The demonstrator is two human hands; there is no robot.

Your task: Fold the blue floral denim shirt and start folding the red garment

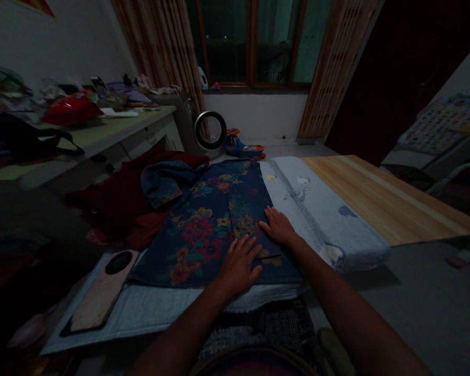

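A dark blue garment with red and yellow flowers (203,230) lies spread over a light padded cloth (156,310). My left hand (241,263) rests flat on its near part, fingers apart. Farther right, my right hand (278,225) lies on the garment's right edge with its fingers stretched out. Neither hand grips anything. At the garment's far left, its sleeve (162,185) lies over dark red clothing (113,193). A pale pink phone (102,295) with a large round dark camera ring sits on the cloth to the left.
A folded light blanket (309,201) is beside the garment, on a wooden board (379,193). At the left stands a cluttered desk (156,117) with a red bag (72,107). A round fan (210,131) and a blue and orange ride-on toy (241,146) stand near the window wall.
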